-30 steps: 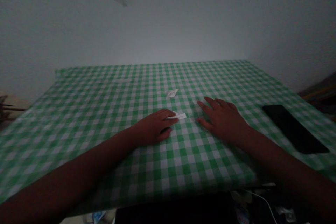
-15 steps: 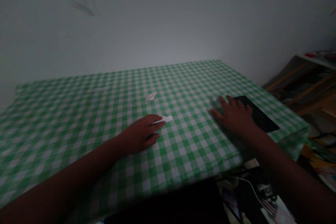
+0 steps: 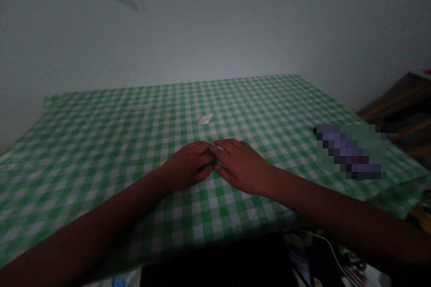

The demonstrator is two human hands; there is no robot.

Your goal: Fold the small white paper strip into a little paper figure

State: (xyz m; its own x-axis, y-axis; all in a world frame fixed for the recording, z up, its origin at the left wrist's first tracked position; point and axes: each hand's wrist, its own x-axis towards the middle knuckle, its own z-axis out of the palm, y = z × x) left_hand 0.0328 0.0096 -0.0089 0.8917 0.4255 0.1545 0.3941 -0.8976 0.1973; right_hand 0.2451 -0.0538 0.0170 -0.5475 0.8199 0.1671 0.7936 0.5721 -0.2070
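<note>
My left hand (image 3: 188, 166) rests on the green-and-white checked tablecloth (image 3: 101, 143) at the middle. Its fingers are curved over the tucked thumb, the same pinch it had on a small white paper strip. The strip is hidden under the meeting fingertips. My right hand (image 3: 240, 163) lies flat beside it, fingers stretched out and touching the left fingertips. A second small folded white paper (image 3: 205, 119) lies on the cloth a little beyond both hands, untouched.
A dark phone (image 3: 350, 150), blurred out, lies on the cloth at the right near the table's edge. A white cable (image 3: 332, 251) and clutter show below the front edge. A plain wall stands behind the table, with wooden furniture (image 3: 397, 107) at far right.
My right hand has come back from the phone on the right to the middle and now covers the paper strip beside my left hand. The left hand stayed put. The camera swung back left.
</note>
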